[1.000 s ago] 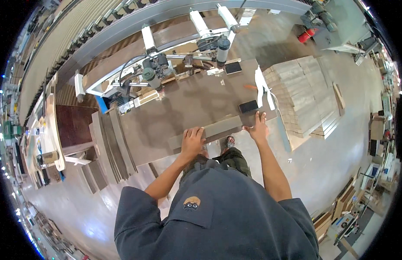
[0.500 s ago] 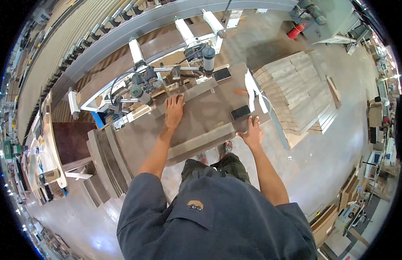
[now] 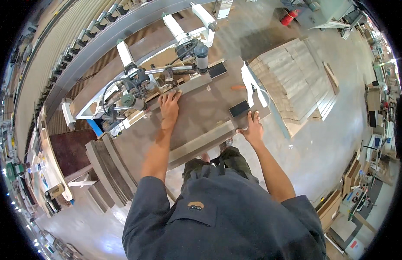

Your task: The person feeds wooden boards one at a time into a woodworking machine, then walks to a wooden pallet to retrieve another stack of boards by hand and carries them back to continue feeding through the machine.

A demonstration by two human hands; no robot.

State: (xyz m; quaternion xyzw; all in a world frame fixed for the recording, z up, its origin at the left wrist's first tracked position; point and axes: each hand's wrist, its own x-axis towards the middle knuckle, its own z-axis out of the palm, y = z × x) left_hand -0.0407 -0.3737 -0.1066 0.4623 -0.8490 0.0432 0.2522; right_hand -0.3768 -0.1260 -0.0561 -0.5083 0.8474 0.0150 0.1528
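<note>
Head view, left hand: left hand point(image 3: 169, 105) stretched out flat toward 12 o'clock, palm down, fingers spread on a pale wooden strip point(image 3: 188, 86) at the far edge of the bench point(image 3: 201, 113); grip wide, pressing, closed round nothing.
Head view, right hand: right hand point(image 3: 253, 128) at 3 o'clock of the left, resting on the near right corner of the bench, fingers spread, touching the end of a long wooden board point(image 3: 202, 144); grip wide, holding nothing.
Head view, board: lying flat along the near bench edge, running from 8 o'clock up to 2 o'clock, between the two forearms.
Head view, machine: drilling machine point(image 3: 162, 76) with hoses and a dark cylinder, just beyond the left fingertips at 12 o'clock.
Head view, bench top: two dark flat pads, one point(image 3: 239, 108) just at 11 o'clock of the right hand, one point(image 3: 218, 70) farther off near the machine.
Head view, surroundings: stack of pale boards point(image 3: 296, 84) on the floor at 2 o'clock; dark panels point(image 3: 107, 169) leaning at 8 o'clock.
</note>
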